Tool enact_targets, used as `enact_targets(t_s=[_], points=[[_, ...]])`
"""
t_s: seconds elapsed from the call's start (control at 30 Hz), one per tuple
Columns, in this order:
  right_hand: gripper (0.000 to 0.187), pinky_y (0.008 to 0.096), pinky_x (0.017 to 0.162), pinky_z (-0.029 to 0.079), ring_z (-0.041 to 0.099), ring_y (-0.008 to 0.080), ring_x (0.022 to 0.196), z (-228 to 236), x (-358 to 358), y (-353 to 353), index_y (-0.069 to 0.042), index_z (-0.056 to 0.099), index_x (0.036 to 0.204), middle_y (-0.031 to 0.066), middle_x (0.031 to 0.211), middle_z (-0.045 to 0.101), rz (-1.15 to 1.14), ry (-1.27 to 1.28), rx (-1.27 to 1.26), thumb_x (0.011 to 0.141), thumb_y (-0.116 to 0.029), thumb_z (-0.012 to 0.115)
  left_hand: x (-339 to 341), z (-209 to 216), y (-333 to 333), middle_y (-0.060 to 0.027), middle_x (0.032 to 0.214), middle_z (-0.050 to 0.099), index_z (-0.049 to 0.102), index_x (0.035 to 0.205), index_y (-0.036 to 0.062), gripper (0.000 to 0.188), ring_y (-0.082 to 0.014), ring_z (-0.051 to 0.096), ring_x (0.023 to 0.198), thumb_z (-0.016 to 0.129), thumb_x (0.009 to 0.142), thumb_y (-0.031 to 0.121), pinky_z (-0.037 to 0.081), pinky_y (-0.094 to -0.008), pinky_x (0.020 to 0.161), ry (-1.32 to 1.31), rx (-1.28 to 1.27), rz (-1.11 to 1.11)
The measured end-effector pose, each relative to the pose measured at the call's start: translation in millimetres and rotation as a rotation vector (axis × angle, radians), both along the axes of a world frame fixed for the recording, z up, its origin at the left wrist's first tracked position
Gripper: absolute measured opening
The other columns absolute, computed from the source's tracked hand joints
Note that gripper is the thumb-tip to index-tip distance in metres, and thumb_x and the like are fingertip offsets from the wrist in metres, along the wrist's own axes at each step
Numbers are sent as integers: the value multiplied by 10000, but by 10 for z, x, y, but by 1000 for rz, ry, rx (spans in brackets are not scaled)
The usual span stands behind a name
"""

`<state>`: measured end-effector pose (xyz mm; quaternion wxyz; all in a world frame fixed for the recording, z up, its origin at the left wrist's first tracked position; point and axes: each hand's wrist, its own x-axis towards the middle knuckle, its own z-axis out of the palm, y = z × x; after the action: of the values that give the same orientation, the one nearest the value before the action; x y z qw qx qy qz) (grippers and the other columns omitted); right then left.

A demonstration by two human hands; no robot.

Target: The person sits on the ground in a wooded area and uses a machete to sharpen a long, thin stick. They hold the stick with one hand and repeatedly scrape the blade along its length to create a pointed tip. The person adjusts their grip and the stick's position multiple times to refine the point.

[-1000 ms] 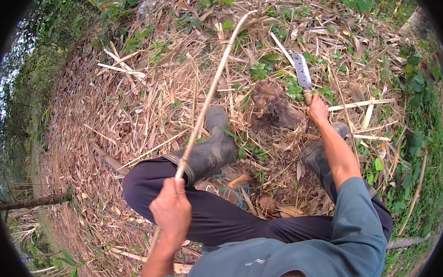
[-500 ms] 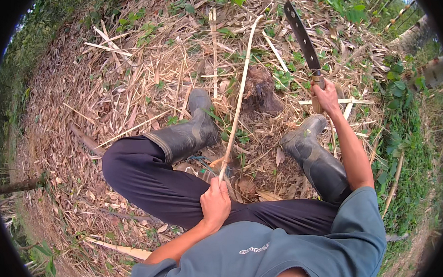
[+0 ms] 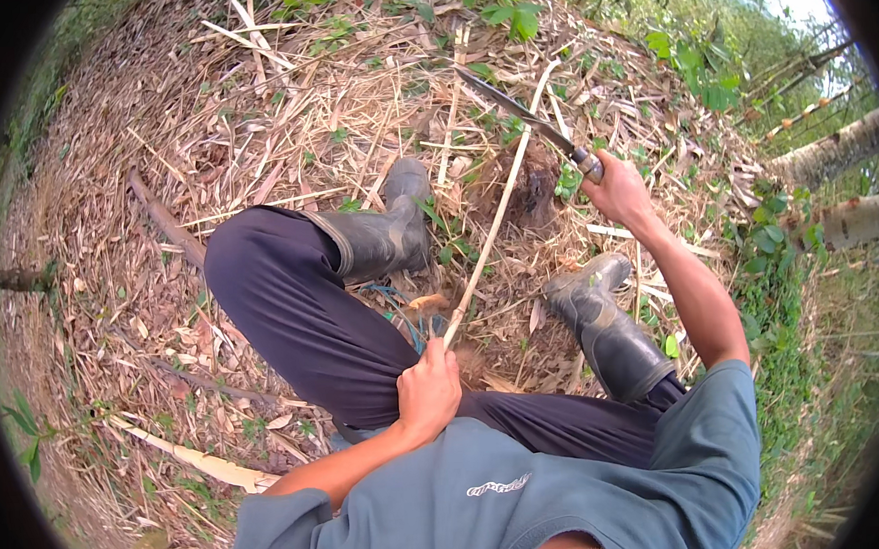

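Note:
My left hand [image 3: 429,389], low in the middle by my thigh, is closed round the lower end of a long pale stick [image 3: 485,247]. The stick slants up and away to the right, its far end over the leaf litter. In my right hand [image 3: 617,188] is a machete, gripped by its handle. Its dark blade [image 3: 498,96] points up and to the left, and in the picture it crosses the upper part of the stick. Whether the blade touches the stick, I cannot tell. Most of the handle is hidden by my fingers.
A brown stump [image 3: 530,190] stands between my two rubber boots [image 3: 383,240]. Split pale strips [image 3: 451,105] and dry leaves cover the ground. Blue cord [image 3: 412,321] lies near the left boot. A longer pale strip [image 3: 196,461] lies at lower left; trunks [image 3: 836,149] stand at right.
The machete has swung down to the left, from upright beside the stick to lying across it. My right hand has moved slightly left. My left hand keeps its grip on the stick.

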<state>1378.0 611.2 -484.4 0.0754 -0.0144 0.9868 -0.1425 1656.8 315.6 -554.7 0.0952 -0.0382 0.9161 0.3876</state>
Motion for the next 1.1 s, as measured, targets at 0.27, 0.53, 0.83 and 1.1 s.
enact_targets(t_s=[0.27,0.53,0.83,1.1], points=[[339,523,800,514,677,441,886,14,11,-133,-16,581,1054,258,906,688,156,8,225,814,-219,710,91,25,49,-218,828,695,490,1030,5,166,-415,694,651,579,956,124,563,-511,564,109,-50,-21],[210,387,563,525,581,215,515,1147,-131,-1299,-13,591,927,125,678,647,433,418,-77,848,-177,696,142,-140,36,-193,803,689,494,997,2,186,-365,711,653,610,868,68,577,-473,556,245,-163,-15],[165,300,547,501,617,137,578,1564,85,-1883,-41,620,889,33,663,626,527,972,-668,854,-177,706,146,-189,-16,-175,787,689,531,1026,-1,184,-325,723,649,591,861,51,587,-428,548,250,-226,10],[285,456,784,570,731,348,809,147,316,-322,9,728,970,258,868,725,70,-69,314,807,-225,726,482,-33,-312,-206,693,687,559,1059,17,218,-388,710,638,587,895,158,558,-528,549,90,-136,-201]])
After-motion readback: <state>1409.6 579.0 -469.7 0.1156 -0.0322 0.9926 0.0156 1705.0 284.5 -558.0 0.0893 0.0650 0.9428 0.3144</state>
